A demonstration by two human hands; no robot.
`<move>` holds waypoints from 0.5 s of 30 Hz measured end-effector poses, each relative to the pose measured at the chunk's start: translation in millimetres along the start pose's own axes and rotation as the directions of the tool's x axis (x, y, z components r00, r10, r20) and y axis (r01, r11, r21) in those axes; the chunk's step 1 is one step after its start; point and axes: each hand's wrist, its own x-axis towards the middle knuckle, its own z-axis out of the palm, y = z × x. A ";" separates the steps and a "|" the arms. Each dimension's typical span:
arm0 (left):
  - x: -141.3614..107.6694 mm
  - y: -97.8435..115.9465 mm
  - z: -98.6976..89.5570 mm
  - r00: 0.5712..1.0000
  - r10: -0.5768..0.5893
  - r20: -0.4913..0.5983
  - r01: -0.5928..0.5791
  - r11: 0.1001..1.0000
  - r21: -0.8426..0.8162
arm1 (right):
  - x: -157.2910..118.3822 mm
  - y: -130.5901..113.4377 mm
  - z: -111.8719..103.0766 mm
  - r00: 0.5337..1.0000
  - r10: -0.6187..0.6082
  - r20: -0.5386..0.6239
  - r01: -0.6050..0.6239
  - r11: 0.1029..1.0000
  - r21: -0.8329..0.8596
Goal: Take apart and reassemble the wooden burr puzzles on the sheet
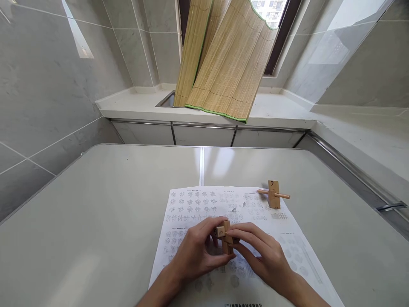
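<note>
Both of my hands grip one wooden interlocking puzzle (pixel 228 238), made of short square sticks that cross each other. My left hand (pixel 200 247) holds it from the left, with the thumb under its lower end and the index finger at the top. From the right, my right hand (pixel 262 251) pinches a crosswise stick between thumb and fingers. Dark marks show on the end of one stick. The fingers hide parts of the puzzle. Beneath the hands lies a large printed sheet (pixel 185 238) with rows of small diagrams.
A flat wooden piece with a round rod through it (pixel 274 195) rests at the sheet's upper right edge. The pale table (pixel 96 213) has a seam down its middle. Beyond it, bamboo mats (pixel 226 68) lean over a counter (pixel 137 106) by a window. Tiled walls flank both sides.
</note>
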 end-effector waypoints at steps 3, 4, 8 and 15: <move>0.2 1.5 -1.0 1.000 -0.023 -0.017 0.021 0.994 -0.103 | 0.4 1.8 0.3 0.997 0.048 -0.057 -0.048 0.999 0.005; 0.3 1.8 -1.6 0.999 -0.031 -0.031 0.027 0.991 -0.128 | 1.0 2.9 0.3 0.993 0.080 -0.084 -0.080 0.997 -0.008; 0.5 3.0 -4.1 0.998 -0.041 -0.053 0.030 0.982 -0.189 | 4.1 7.1 0.8 0.973 0.216 -0.078 -0.219 0.975 -0.026; 0.8 7.7 -7.0 0.997 0.032 -0.064 -0.042 0.987 -0.153 | 9.4 2.0 -2.3 0.916 0.363 0.171 -0.390 0.906 0.163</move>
